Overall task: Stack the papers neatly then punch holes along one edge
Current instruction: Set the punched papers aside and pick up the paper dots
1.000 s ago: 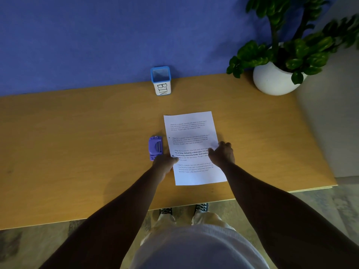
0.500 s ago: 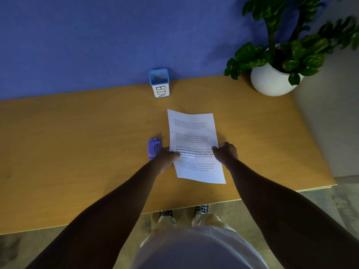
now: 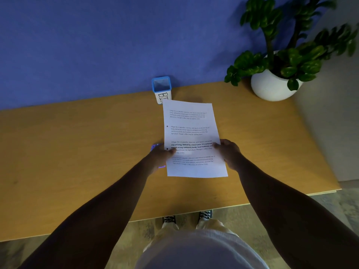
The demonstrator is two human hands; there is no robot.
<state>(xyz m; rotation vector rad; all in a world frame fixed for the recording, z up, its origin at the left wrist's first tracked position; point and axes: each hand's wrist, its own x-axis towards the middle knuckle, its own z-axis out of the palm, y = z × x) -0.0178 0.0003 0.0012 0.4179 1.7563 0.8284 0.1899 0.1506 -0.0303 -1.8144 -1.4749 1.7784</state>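
A stack of white printed papers [image 3: 191, 123] is held up off the wooden table, its far end tilted up in front of the bin. My left hand [image 3: 160, 157] grips the stack's left edge, and my right hand [image 3: 227, 152] grips its right edge. Two dark hole marks show along the left margin. The purple hole punch [image 3: 155, 146] lies on the table under my left hand, mostly hidden by the hand and the paper.
A white cup with a blue rim marked BIN [image 3: 161, 89] stands at the back against the blue wall. A white pot with a leafy plant [image 3: 272, 87] sits at the back right. The table's front edge [image 3: 174, 216] runs just above my shoes.
The papers lay flat on the table a second ago; both hands have lifted them and tilted the far end up toward the bin. The punch is now mostly covered.
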